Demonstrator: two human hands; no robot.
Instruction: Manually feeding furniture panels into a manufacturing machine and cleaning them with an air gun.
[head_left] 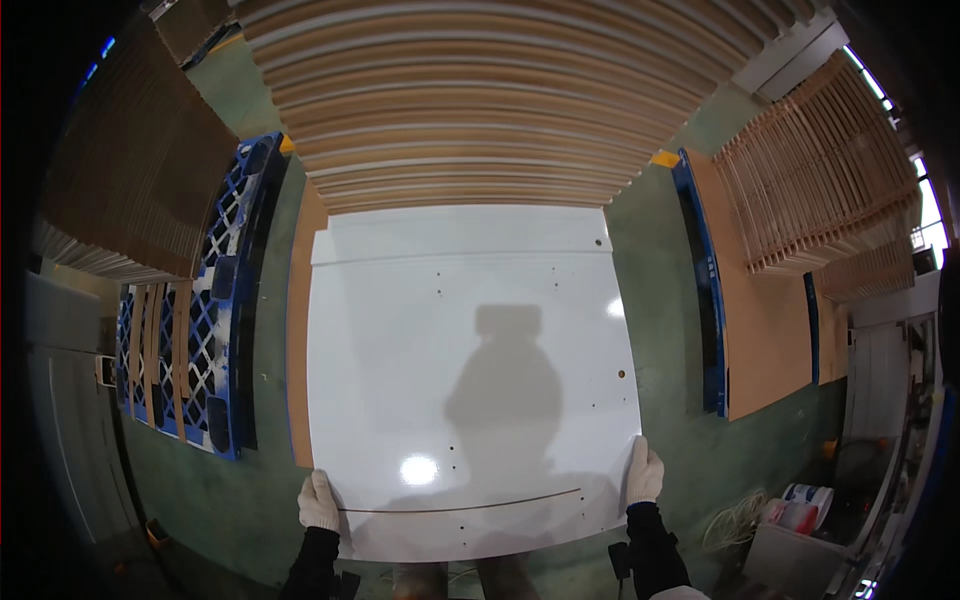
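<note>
While both gloved hands grip it, a large white glossy panel lies flat in the centre of the view, its near edge closest to the person. Left hand, in a white glove, sits at the panel's near left corner; fingers lie close together, curled over the left edge, thumb side not readable. Right hand, also white-gloved, holds the near right edge; fingers pressed together and laid along the edge, whether the thumb is under the panel cannot be told. Dark sleeves run from both wrists to the lower rim. Panel surface: several small drilled holes, one thin groove running across near the far end, one thin curved dark line near the near edge, a bright lamp reflection and the shadow of a head and shoulders. Panel rests on a brown board that shows as a strip along its left side. Beyond the far edge: a tall stack of pale wooden boards, edges layered. Left: a blue lattice pallet on the green floor. Right: a second brown sheet on a blue-edged base, and a rack of slatted boards above it.
</note>
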